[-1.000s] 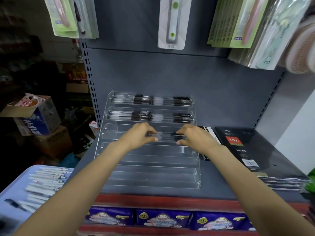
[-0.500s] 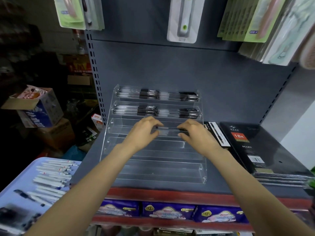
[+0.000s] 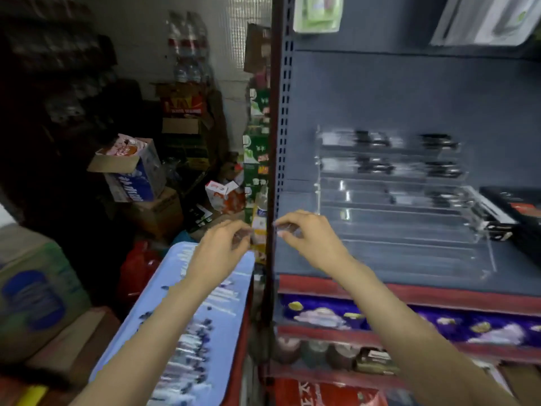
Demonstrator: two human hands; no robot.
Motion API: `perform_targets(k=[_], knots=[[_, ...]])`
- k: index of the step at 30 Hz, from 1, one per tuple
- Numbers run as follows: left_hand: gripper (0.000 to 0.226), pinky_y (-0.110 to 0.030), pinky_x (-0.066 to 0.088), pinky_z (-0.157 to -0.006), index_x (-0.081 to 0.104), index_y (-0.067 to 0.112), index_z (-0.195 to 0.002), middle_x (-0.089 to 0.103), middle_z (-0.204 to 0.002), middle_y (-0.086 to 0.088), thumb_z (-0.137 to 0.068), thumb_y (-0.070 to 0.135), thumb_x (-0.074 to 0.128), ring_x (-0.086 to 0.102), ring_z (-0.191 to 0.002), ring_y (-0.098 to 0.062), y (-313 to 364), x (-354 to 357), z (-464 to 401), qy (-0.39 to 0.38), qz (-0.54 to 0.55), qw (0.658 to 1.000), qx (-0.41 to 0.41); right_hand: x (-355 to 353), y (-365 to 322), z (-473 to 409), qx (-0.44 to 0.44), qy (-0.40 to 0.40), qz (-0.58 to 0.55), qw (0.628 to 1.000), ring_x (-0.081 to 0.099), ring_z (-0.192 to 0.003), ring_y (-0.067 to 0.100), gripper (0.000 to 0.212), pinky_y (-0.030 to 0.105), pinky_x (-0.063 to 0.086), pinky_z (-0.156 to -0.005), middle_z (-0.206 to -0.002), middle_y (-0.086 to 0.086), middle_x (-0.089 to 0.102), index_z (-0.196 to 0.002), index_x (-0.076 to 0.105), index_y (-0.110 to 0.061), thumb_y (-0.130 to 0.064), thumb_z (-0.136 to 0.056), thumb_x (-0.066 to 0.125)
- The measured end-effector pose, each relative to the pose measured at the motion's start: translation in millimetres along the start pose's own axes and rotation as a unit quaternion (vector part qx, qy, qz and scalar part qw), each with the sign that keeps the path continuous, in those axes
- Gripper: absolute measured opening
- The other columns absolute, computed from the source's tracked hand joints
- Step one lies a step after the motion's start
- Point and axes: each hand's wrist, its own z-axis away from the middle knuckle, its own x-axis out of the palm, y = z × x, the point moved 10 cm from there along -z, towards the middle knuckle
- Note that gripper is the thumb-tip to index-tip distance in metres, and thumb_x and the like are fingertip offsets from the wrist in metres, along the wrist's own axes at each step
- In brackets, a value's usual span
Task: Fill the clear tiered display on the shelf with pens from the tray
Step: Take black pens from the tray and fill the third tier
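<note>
Head view, blurred throughout by motion: left hand [image 3: 218,253] and right hand [image 3: 310,240] raised side by side in mid-air, level with the front edge of the grey shelf [image 3: 295,259], fingers of both curled inward with fingertips drawn toward the thumbs; impossible to tell whether anything is pinched between them, the smear hiding any pen there. Left hand above the far end of the light blue tray [image 3: 234,332], right hand in front of the shelf's dark upright post [image 3: 270,171]. On the tray, rows of pens [image 3: 190,347] with dark caps, reduced to pale streaks, partly covered by the left forearm and cut off at the bottom edge. To the right on the shelf, the clear tiered display [image 3: 395,206], its steps hard to separate; dark pen shapes legible in the two top tiers, fainter ones in the third, lower tiers apparently bare though glare obscures them. Beside the display, black boxed notebooks [image 3: 518,206], cropped by the right edge. Hanging packaged goods [image 3: 317,13] cut off along the top. Behind the tray, stacked cardboard boxes [image 3: 131,168] in a dim storeroom area, details lost in shadow. Below the shelf, purple packets [image 3: 322,315], print unreadable.
</note>
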Motion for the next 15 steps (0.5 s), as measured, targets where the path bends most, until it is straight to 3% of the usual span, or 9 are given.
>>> perform_targets(k=[6,8,10,15], knots=[[0.019,-0.028,0.045,-0.075,0.065,0.013,-0.109,0.066,-0.104,-0.004,-0.092,0.014,0.054,0.056,-0.081,-0.016,-152,-34,66,-0.07,0.005,0.991,-0.113,154,-55,-9,0.066,-0.123,-0.042,0.989,0.06,-0.103,0.019,0.027,0.025,0.045,-0.09,-0.116,0.009,0.064,-0.12,0.061,-0.009,-0.015,-0.094,0.054],[0.02,-0.031,0.047,-0.08,0.065,0.011,-0.108,0.067,-0.109,-0.008,-0.092,0.01,0.053,0.061,-0.09,-0.022,-195,-34,82,-0.096,-0.001,0.986,-0.137,195,-58,-6,0.094,-0.152,-0.046,0.983,0.057,-0.11,0.022,0.029,0.025,0.043,-0.096,-0.124,0.009,0.06,-0.123,0.058,-0.008,-0.014,-0.096,0.051],[0.023,-0.033,0.047,-0.087,0.064,0.009,-0.111,0.065,-0.116,-0.011,-0.093,0.009,0.051,0.06,-0.103,-0.027,-231,-27,96,-0.135,-0.012,0.979,-0.154,233,-55,-4,0.122,-0.172,-0.038,0.977,0.055,-0.114,0.024,0.03,0.034,0.043,-0.101,-0.129,0.01,0.056,-0.125,0.056,-0.009,-0.015,-0.097,0.05],[0.032,-0.036,0.043,-0.097,0.056,0.008,-0.126,0.054,-0.131,-0.013,-0.097,0.007,0.043,0.053,-0.116,-0.029,-274,5,119,-0.236,-0.055,0.961,-0.135,301,-40,-5,0.162,-0.215,0.038,0.962,0.046,-0.125,0.027,0.039,0.044,0.043,-0.1,-0.141,0.009,0.043,-0.137,0.044,-0.014,-0.017,-0.098,0.046]])
